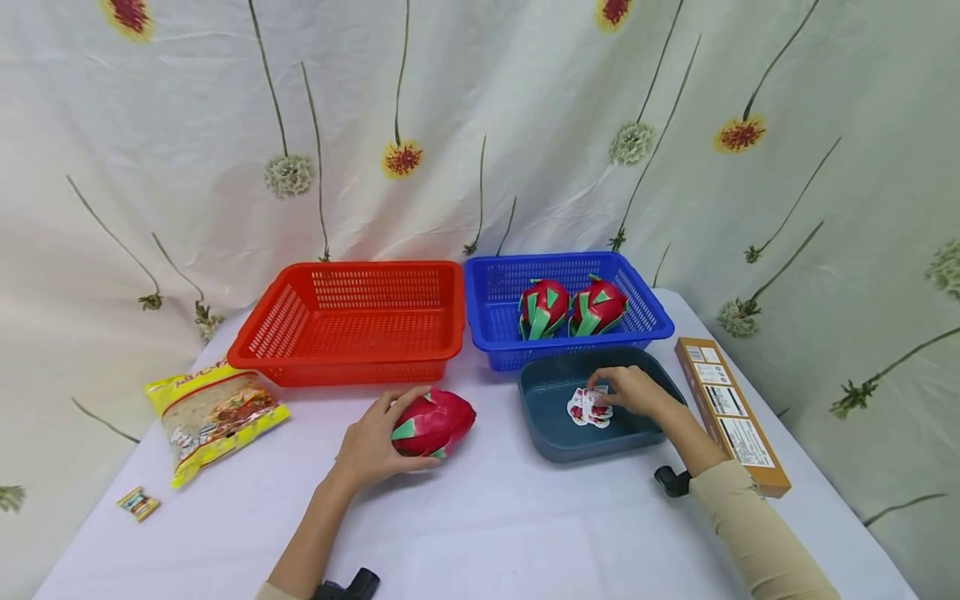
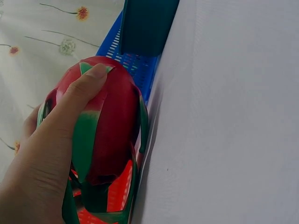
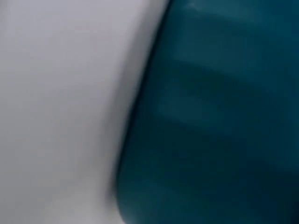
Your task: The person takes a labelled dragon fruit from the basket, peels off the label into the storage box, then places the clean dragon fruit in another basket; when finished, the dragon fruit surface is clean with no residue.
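Observation:
My left hand (image 1: 384, 442) grips a red and green artificial dragon fruit (image 1: 438, 422) at the middle of the table. In the left wrist view, the thumb lies along the dragon fruit (image 2: 112, 126). My right hand (image 1: 632, 390) reaches into a dark teal tray (image 1: 551, 446), fingers bent at a small pile of white and red stickers (image 1: 585, 410). Whether thumb and finger pinch a sticker is too small to tell. The right wrist view shows only the side of the tray (image 3: 210, 116), blurred, without the hand.
Behind stand an orange-red basket (image 1: 375, 375) and a blue basket (image 1: 495, 335) holding two dragon fruits (image 1: 543, 308). A yellow food bag (image 1: 217, 417) and small packet (image 1: 138, 503) lie left. A long brown box (image 1: 731, 417) lies right of the tray.

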Available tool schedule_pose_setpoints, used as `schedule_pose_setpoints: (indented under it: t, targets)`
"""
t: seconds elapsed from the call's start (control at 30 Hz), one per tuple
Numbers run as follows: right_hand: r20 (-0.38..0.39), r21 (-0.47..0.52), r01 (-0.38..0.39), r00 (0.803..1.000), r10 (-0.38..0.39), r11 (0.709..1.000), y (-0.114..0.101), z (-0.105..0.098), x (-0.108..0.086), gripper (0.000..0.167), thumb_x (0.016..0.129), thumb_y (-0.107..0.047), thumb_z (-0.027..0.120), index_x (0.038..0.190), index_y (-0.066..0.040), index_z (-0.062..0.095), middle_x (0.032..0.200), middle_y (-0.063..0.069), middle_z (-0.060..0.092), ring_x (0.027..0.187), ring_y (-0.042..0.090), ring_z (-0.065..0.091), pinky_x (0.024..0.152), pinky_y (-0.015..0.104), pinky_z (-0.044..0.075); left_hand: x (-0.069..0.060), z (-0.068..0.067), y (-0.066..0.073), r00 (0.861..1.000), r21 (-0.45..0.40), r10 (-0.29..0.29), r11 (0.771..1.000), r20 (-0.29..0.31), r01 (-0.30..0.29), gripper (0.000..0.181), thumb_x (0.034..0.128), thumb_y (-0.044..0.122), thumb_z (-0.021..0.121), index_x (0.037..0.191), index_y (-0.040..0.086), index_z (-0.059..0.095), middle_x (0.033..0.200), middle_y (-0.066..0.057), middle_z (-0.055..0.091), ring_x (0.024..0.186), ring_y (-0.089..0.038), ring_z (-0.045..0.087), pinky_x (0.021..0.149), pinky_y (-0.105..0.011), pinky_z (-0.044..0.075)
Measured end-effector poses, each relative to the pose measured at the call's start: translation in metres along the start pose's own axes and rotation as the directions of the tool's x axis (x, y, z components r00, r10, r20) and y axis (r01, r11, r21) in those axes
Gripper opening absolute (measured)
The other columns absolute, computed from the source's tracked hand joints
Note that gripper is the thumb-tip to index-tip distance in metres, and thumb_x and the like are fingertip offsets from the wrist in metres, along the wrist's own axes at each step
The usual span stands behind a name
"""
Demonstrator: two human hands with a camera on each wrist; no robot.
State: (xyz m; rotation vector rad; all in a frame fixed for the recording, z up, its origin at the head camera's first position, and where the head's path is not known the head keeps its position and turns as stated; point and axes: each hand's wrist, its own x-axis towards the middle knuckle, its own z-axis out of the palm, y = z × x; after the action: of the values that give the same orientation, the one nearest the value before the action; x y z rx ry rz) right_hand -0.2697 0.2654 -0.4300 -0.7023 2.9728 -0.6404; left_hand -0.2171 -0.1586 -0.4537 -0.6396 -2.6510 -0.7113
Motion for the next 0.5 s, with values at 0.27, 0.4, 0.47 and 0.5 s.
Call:
schedule_pose_setpoints:
  t: [0.27, 0.4, 0.47, 0.5]
  targets:
    - [0.13, 0.052, -0.055, 0.99, 0.048, 0.997, 0.005, 0.002, -0.003, 0.042, 0.081, -0.022, 0.071, 0.12, -0.011, 0.062, 0.094, 0.012, 0.063, 0.072, 0.018, 0.047, 0.065, 0.03, 0.046, 0.0, -0.001, 0.001, 1.0, 0.0, 0.001, 1.0, 0.0, -0.001, 0.095, 0.0529, 0.07, 0.073, 0.136, 0.045, 0.035, 0.122, 0.002, 0.048, 0.108, -0.023, 0.05, 0.069, -0.049, 0.053]
    - [0.219, 0.099, -0.085, 0.974, 0.062, 0.991, 0.011, 0.001, -0.006, 0.053, 0.082, -0.025, 0.069, 0.131, -0.011, 0.053, 0.061, -0.001, 0.04, 0.055, 0.013, 0.036, 0.053, 0.023, 0.033, 0.0, 0.0, 0.001, 1.0, -0.004, 0.0, 1.0, 0.003, 0.0, 0.095, 0.0529, 0.069, 0.074, 0.137, 0.044, 0.036, 0.122, 0.002, 0.048, 0.107, -0.024, 0.05, 0.068, -0.049, 0.053]
    - [0.248, 0.113, -0.082, 0.967, 0.052, 0.99, 0.013, 0.001, -0.007, 0.057, 0.083, -0.025, 0.068, 0.135, -0.011, 0.048, 0.056, -0.004, 0.031, 0.05, 0.011, 0.032, 0.05, 0.023, 0.028, 0.0, 0.0, 0.001, 1.0, -0.003, -0.003, 1.0, 0.007, 0.003, 0.096, 0.0527, 0.069, 0.074, 0.137, 0.044, 0.036, 0.122, 0.002, 0.048, 0.108, -0.024, 0.05, 0.069, -0.049, 0.053]
    - [0.257, 0.117, -0.075, 0.965, 0.043, 0.99, 0.015, 0.001, -0.007, 0.058, 0.084, -0.025, 0.067, 0.136, -0.01, 0.046, 0.055, -0.005, 0.03, 0.048, 0.01, 0.031, 0.05, 0.022, 0.027, 0.001, 0.0, 0.001, 1.0, -0.004, -0.003, 1.0, 0.009, 0.003, 0.096, 0.0526, 0.068, 0.074, 0.137, 0.044, 0.036, 0.122, 0.002, 0.048, 0.108, -0.024, 0.05, 0.069, -0.049, 0.053]
